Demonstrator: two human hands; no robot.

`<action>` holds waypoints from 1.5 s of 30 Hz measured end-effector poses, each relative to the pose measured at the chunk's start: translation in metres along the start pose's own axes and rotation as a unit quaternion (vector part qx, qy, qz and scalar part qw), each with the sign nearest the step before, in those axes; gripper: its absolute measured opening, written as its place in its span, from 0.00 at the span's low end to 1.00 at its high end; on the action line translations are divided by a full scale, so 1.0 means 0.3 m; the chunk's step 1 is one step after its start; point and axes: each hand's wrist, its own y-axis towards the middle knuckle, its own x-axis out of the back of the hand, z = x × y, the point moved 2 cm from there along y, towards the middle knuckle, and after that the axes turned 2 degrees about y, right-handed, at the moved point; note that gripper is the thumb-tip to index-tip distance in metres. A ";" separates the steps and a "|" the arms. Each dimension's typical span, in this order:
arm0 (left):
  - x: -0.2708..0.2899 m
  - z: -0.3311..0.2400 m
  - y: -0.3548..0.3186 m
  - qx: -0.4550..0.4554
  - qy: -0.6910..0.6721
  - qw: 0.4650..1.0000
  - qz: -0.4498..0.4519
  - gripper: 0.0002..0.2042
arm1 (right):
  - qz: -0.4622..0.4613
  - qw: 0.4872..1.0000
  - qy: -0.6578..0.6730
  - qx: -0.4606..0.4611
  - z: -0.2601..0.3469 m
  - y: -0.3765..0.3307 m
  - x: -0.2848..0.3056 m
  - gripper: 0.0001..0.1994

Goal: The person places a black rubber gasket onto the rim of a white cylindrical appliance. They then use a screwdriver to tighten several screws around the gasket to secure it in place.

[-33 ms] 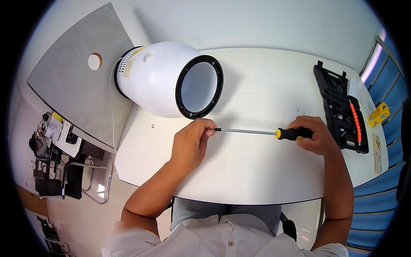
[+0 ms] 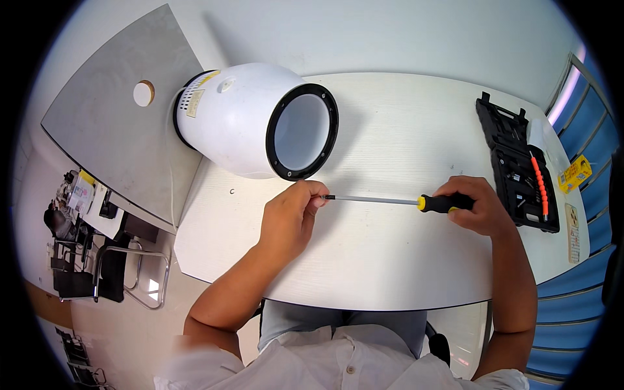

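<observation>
Screwdriver with a long steel shaft and a black-and-yellow handle (image 2: 396, 201) lies level above the white wood-grain tabletop (image 2: 364, 273), stretched between the two hands just beyond the person's white buttoned shirt (image 2: 338, 364). The right hand (image 2: 473, 205) is wrapped closed around the handle, while the left hand (image 2: 291, 218) pinches the tip of the shaft between thumb and fingertips; whether a small bit or screw sits in that pinch is too hidden to tell. The work looks to be at the stage of setting up the tool's tip, fitting or steadying something there, and not yet driving anything. The next move would seem to call for a firm hold on the handle and a careful alignment of the tip before it meets any fastener.

Just beyond the left hand a white rounded appliance housing with a black-ringed round opening (image 2: 257, 120) lies on its side, its opening facing the person. Well off to the right, near the table's edge, an open black plastic tool case with an orange flexible extension (image 2: 513, 169) rests. Farther left, a grey wedge-shaped panel (image 2: 110, 123) adjoins the table.
</observation>
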 end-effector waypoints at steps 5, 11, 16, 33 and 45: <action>0.001 -0.001 -0.002 -0.007 0.007 1.000 -0.003 0.05 | 0.000 1.000 -0.013 -0.014 0.006 -0.002 -0.002 0.15; 0.003 -0.001 -0.002 -0.014 0.043 0.999 -0.011 0.07 | -0.016 0.998 -0.058 0.015 0.015 -0.003 -0.010 0.15; 0.007 -0.016 -0.001 -0.032 0.089 0.995 -0.024 0.08 | -0.024 0.994 -0.107 0.010 0.042 -0.009 -0.016 0.15; 0.157 -0.011 0.000 -0.064 -0.103 0.974 -0.192 0.20 | -0.127 0.989 -0.046 0.060 0.057 -0.017 0.015 0.18; 0.259 0.105 0.484 -0.065 0.085 0.993 0.045 0.10 | -0.232 0.948 -0.204 0.079 0.296 0.075 0.002 0.15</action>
